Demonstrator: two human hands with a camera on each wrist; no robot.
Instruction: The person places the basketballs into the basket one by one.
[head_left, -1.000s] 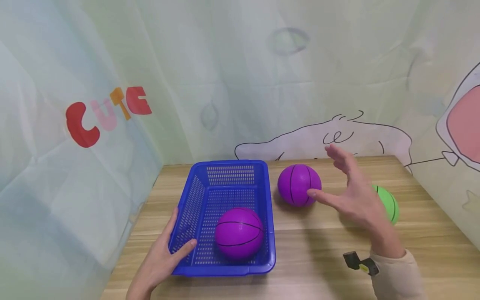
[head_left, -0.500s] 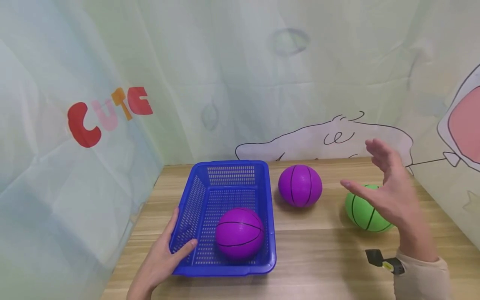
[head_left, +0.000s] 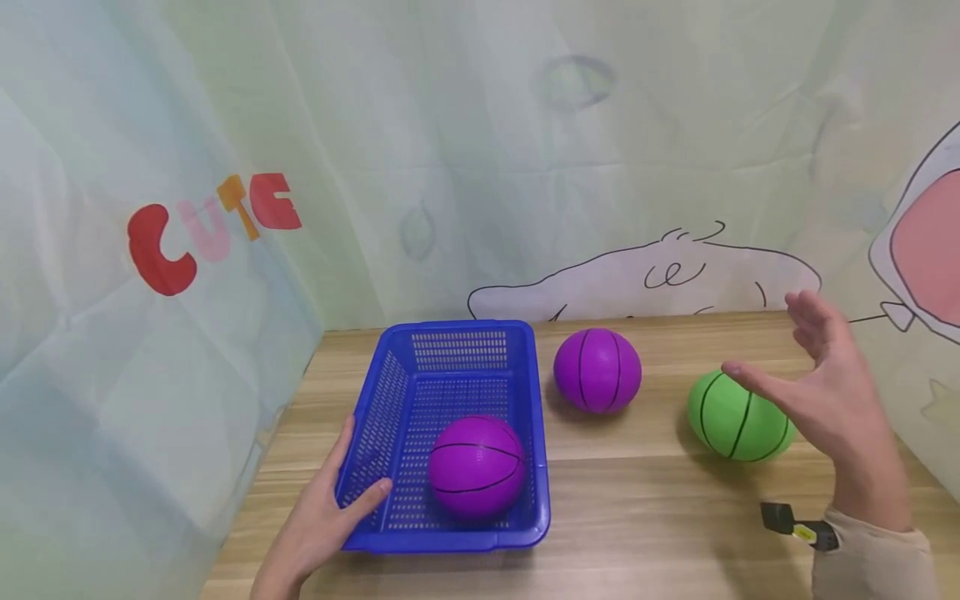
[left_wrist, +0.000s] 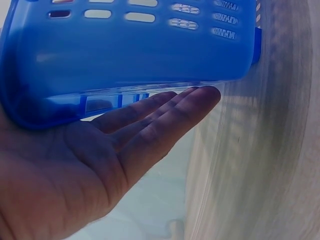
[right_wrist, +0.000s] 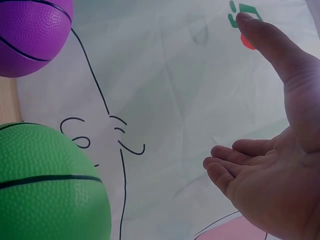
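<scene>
A blue plastic basket (head_left: pixel 542 467) stands on the table with a purple ball (head_left: pixel 477 467) inside its front right part. My left hand (head_left: pixel 318 517) holds the basket's near left side, thumb over the rim and fingers along the outer wall. In the left wrist view, the fingers (left_wrist: pixel 170 117) lie straight against the blue wall. My right hand (head_left: pixel 840 400) is spread in the air, thumb apart from the fingers, at the upper right of a green ball (head_left: pixel 731 421). Nothing is in its grasp. In the right wrist view a gap separates it from the green ball (right_wrist: pixel 50 200).
A second purple ball (head_left: pixel 597 371) rests on the wooden table (head_left: pixel 622 517), right of the basket. Printed cloth walls (head_left: pixel 450 167) rise behind and at both sides of the table.
My right hand has moved rightward from in front of the second purple ball to beside the green ball, which is now more exposed. The left hand and basket have stayed in place.
</scene>
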